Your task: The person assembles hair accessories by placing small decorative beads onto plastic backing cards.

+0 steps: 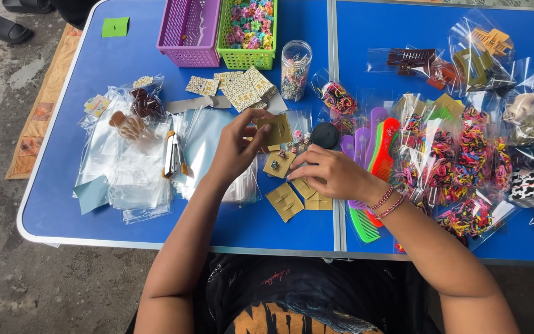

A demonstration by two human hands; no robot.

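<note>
My left hand (236,148) holds up a small tan card (276,128) between thumb and fingers above the blue table (248,229). My right hand (332,173) rests fingers-down on tan cards (307,193) lying on the table, pinching at one near a card with small earrings (277,164). Another tan card (284,201) lies nearer me. Tiny colourful trinkets (298,139) sit just beyond the cards.
Clear plastic bags (131,173) and a stapler (173,154) lie left. Purple basket (188,31), green basket of hair clips (248,31) and a jar (295,69) stand at the back. Combs (375,148) and bagged hair ties (458,161) fill the right.
</note>
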